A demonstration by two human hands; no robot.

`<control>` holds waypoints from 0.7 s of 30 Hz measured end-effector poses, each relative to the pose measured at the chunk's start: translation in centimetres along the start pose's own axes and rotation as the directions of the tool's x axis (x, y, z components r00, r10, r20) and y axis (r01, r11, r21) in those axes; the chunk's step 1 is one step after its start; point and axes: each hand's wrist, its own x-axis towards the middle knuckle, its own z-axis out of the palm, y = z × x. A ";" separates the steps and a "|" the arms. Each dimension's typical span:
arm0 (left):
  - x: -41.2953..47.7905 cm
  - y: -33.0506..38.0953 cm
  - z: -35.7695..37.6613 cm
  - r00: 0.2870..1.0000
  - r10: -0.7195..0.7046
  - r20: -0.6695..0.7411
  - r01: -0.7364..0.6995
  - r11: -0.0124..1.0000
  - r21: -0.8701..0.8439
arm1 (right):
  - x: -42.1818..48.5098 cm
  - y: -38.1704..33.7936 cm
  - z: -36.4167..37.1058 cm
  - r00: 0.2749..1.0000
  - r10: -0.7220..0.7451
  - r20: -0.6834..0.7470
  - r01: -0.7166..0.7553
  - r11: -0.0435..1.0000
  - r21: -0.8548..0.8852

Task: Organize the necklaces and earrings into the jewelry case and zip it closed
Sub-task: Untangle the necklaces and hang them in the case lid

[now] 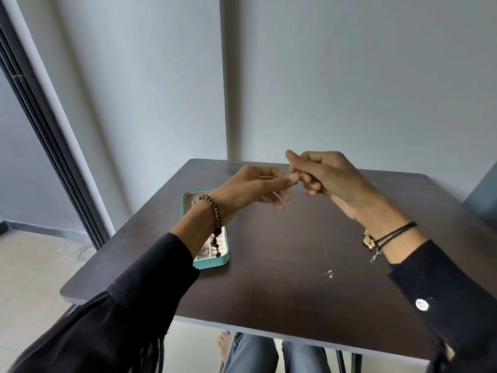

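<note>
The jewelry case (213, 261) lies open on the left of the dark surface (269, 297). It has a teal shell and pale padded slots, with small silvery pieces in its near compartment, and the left wrist partly hides it. A tiny silvery earring (330, 274) lies apart to its right. Above, the left hand (250, 189) and right hand (328, 179) meet, fingers pinched tip to tip. Whether they hold anything, I cannot tell.

Head view: looks forward-down, close over table (295, 278), walls beyond.
</note>
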 end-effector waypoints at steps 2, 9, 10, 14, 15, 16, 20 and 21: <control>0.3 0.2 0.6 0.999 0.044 -0.013 -0.044 0.998 -0.034 | -0.4 0.1 -0.3 1.000 0.002 -0.005 -0.002 1.000 -0.006; 0.3 0.2 2.0 0.989 0.126 -0.080 -0.134 0.984 -0.115 | -2.5 0.9 -2.5 0.999 0.040 -0.012 -0.039 0.999 0.032; 0.3 0.3 2.2 0.987 0.132 -0.091 -0.143 0.981 -0.127 | -2.8 1.0 -2.8 0.999 0.036 -0.005 -0.036 0.998 0.042; 0.1 1.0 2.8 0.983 0.142 -0.113 -0.156 0.979 -0.134 | -3.9 1.1 -3.9 1.000 0.013 -0.029 -0.010 0.997 0.081; 0.1 1.2 2.9 0.983 0.146 -0.114 -0.161 0.978 -0.133 | -4.1 1.0 -4.1 0.999 0.007 -0.043 -0.003 0.996 0.089; 0.1 1.4 3.1 0.982 0.151 -0.115 -0.166 0.977 -0.134 | -4.4 0.9 -4.4 0.999 0.000 -0.054 0.005 0.995 0.095; 0.2 2.1 3.9 0.982 0.159 -0.098 -0.171 0.976 -0.131 | -5.3 0.4 -5.4 0.997 -0.005 -0.083 0.015 0.992 0.123; 0.3 2.2 4.2 0.983 0.158 -0.088 -0.169 0.977 -0.131 | -5.6 0.4 -5.7 0.996 0.000 -0.088 0.012 0.991 0.135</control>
